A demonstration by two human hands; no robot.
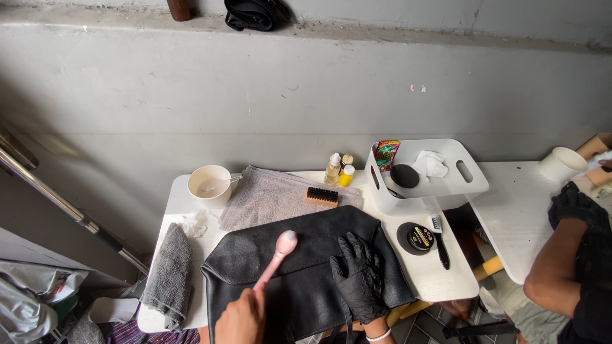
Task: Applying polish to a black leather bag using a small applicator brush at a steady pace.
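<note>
1. On the white table (446, 280), head view: black leather bag (287, 267) lies flat at the near middle, flap side up.
2. Left hand (242, 318), bare, at the bottom edge of frame, closed around the handle of a pink brush (277, 258). Brush is slanted up and to the right; its pale rounded head rests on the bag's upper flap.
3. Right hand (360, 274), in a black glove, lies flat on the bag with fingers spread, palm down, holding nothing. White band at its wrist.
4. Grey towel (274, 194) spread behind the bag; a wooden brush (321, 196) with dark bristles sits on it.
5. White cup (209, 186) stands left of the towel, near the table's back left corner. Crumpled white tissue (194, 223) just in front of it.
6. Rolled grey cloth (171, 274) lies along the left edge of the table, beside the bag.
7. Three small bottles (339, 169) stand at the back, between towel and white bin (468, 185).
8. Bin holds a colourful packet, a black round sponge and a white rag.
9. Open polish tin (417, 238) sits in front of the bin, right of the bag; a small black-handled brush (440, 242) lies just beside it.
10. Far right: another person's gloved hand (574, 204) and forearm over a second white table, near a paper cup (561, 164).
</note>
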